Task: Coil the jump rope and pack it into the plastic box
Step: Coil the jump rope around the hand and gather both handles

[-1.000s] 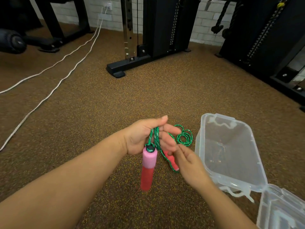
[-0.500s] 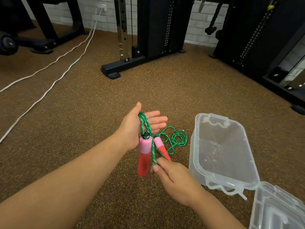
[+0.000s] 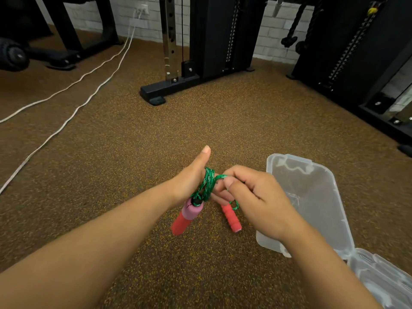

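Lifted since half a second back: right hand [image 3: 252,197], up from below the handles to level with the left palm, carrying cord over it; loose loops seen earlier on the floor [image 3: 133,163] now out of sight behind that hand.

Largest first. Gym machines along the far wall, white cables trailing across the floor at left, none of it in play. Box [image 3: 312,197] lying open just right of the hands, lid [image 3: 390,284] hinged back at lower right, nothing of the rope inside yet.

Left hand [image 3: 191,181] spread, thumb up, several turns of green rope [image 3: 207,186] wound round the palm. Right hand curled shut, pinching a strand of rope between thumb and forefinger close against the left fingers. Pink-and-red handle [image 3: 186,217] hanging from the left hand; second handle [image 3: 230,217] dangling between the two hands, tip low, contact with the floor not clear.

Judged as mid-coil: some wraps laid on, amount of free cord left hidden behind the right hand. Still to do: finish winding, gather handles to the bundle, lay it in the box, likely close the lid.
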`<state>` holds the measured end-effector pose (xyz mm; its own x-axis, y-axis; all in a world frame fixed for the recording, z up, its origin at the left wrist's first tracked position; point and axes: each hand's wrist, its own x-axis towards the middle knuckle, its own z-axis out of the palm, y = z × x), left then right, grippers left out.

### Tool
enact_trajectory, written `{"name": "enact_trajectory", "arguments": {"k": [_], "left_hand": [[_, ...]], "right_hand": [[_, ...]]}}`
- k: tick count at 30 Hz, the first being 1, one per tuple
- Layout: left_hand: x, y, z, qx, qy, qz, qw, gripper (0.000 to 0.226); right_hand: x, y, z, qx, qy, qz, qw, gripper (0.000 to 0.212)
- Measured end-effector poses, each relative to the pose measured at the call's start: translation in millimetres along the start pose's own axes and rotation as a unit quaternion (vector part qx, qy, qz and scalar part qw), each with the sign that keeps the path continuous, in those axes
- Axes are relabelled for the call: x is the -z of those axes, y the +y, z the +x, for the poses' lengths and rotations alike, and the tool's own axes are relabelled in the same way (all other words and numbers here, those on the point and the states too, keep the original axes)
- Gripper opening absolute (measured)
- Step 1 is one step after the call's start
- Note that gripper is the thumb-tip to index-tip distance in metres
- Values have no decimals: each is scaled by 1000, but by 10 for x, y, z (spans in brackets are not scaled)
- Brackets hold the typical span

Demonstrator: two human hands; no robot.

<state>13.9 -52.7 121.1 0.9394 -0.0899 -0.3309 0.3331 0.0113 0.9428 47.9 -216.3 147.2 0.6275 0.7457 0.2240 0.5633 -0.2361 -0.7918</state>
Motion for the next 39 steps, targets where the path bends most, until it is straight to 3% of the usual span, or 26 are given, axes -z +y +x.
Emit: {"name": "enact_trajectory", "arguments": {"k": [3, 7, 9, 13, 15, 19, 20, 23, 26, 33, 36, 39], "left_hand": [[37, -31, -35, 4, -36, 7, 999, 96], [36, -78, -55, 31, -150, 10, 988, 104], [11, -86, -75, 28, -179, 5, 983, 90], [-31, 19, -181, 33, -227, 44, 972, 40], [-39, 33, -191, 30, -238, 27, 970, 36], [-63, 37, -151, 4, -204, -60, 977, 36], [-57, 56, -144, -8, -183, -90, 979, 36], [4, 116, -92, -35, -75, -179, 980, 39], [87, 128, -54, -50, -8, -227, 973, 39], [81, 76, 89, -38, 46, -240, 969, 46], [80, 76, 145, -14, 59, -248, 967, 66], [104, 79, 167, 10, 63, -236, 970, 87]], "right_hand": [[29, 13, 47, 0, 17, 1, 1000, 22], [52, 121, 98, -3, 51, 12, 999, 23], [40, 219, 119, -22, 76, 33, 996, 24], [-104, 417, 113, -69, 106, 72, 989, 28], [-232, 541, 54, -103, 91, 102, 985, 30], [-465, 698, -119, -161, 25, 244, 956, 43], [-520, 734, -157, -175, 27, 235, 956, 39], [-666, 869, -304, -189, 56, 75, 977, 38], [-765, 861, -452, -160, 92, 18, 983, 35], [-752, 563, -552, -47, 71, -92, 992, 34], [-694, 441, -533, 2, 59, -116, 991, 41], [-622, 303, -494, 43, 38, -124, 991, 34]]}}
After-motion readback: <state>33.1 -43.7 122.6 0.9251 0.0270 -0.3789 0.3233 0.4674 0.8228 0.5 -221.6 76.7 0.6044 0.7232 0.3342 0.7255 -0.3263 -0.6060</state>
